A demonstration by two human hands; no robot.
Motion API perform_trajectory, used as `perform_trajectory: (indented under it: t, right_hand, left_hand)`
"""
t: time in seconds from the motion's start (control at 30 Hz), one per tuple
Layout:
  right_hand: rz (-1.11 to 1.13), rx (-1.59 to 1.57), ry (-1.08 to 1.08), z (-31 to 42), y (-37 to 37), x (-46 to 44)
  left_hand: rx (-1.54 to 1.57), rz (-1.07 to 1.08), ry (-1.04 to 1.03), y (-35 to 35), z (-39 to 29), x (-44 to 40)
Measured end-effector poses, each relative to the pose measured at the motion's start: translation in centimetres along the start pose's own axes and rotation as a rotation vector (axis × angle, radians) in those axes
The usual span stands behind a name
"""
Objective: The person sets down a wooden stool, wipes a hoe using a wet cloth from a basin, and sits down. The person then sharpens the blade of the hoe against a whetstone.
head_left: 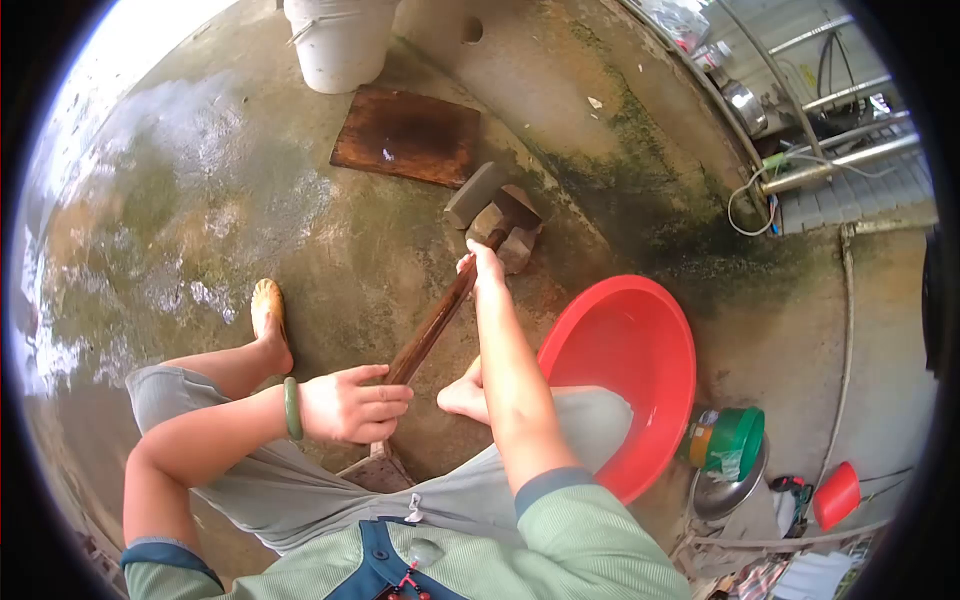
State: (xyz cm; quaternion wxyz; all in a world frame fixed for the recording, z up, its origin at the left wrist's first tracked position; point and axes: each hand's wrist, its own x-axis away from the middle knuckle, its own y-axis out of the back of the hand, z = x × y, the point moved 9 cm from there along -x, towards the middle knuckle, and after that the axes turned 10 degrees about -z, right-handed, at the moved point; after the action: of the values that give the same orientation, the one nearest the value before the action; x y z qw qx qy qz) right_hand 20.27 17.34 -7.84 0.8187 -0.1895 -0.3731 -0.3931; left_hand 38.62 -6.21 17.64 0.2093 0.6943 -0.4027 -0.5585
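Observation:
A long-handled tool with a brown wooden handle (436, 325) and a dark metal head (517, 209) lies slantwise before me. My right hand (484, 265) grips the handle close to the head. Around the handle's near end are the bent fingers of my left hand (358, 404), with a green bangle on that wrist. The metal head is over a rough stone (518, 248). Beside it a grey rectangular block (474, 196) leans at a tilt. Beyond the block, a dark brown wooden board (406, 135) is flat on the wet floor.
A large red basin (655, 350) stands by my right knee. Farther right are a green container (735, 443), a metal bowl (712, 497) and a red scoop-like item (837, 496). A white bucket (343, 45) stands beyond the board. Metal rails (840, 165) line the upper right.

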Motion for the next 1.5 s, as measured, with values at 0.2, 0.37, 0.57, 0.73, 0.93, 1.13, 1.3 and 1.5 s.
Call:
perform_trajectory:
  t: [0.2, 0.37, 0.57, 0.73, 0.93, 1.13, 1.3, 1.5]
  right_hand:
    - [0.120, -0.018, 0.044, -3.2, 2.0, 6.3]
    - [0.037, 0.027, 0.026, -2.3, 1.6, 1.6]
    - [0.005, -0.084, 0.049, 0.4, 0.7, 3.2]
    - [0.006, -0.053, 0.013, -1.4, 2.3, 4.2]
    - [-0.040, -0.092, 0.039, 1.2, 0.8, 2.1]
    - [0.018, 0.013, 0.010, -3.6, 2.9, 5.4]
    - [0.000, 0.038, 0.074, 0.1, 0.1, 0.2]
    - [0.097, 0.055, -0.003, -5.8, 0.7, 6.8]
  left_hand:
    - [0.079, 0.020, -0.202, 2.1, -6.9, -1.7]
    - [0.030, 0.194, -0.210, -2.7, -3.7, 0.6]
    - [-0.151, 0.014, -0.123, 3.5, -1.8, -3.0]
    - [-0.056, 0.065, -0.248, 2.7, -3.4, -3.0]
    - [-0.148, 0.033, -0.091, 2.2, -0.3, -2.6]
    - [0.017, 0.135, -0.301, -0.2, -6.5, -1.3]
    - [-0.129, 0.201, -0.138, -2.5, -0.9, -1.0]
    - [0.224, 0.205, -0.247, -1.3, -8.7, -1.4]
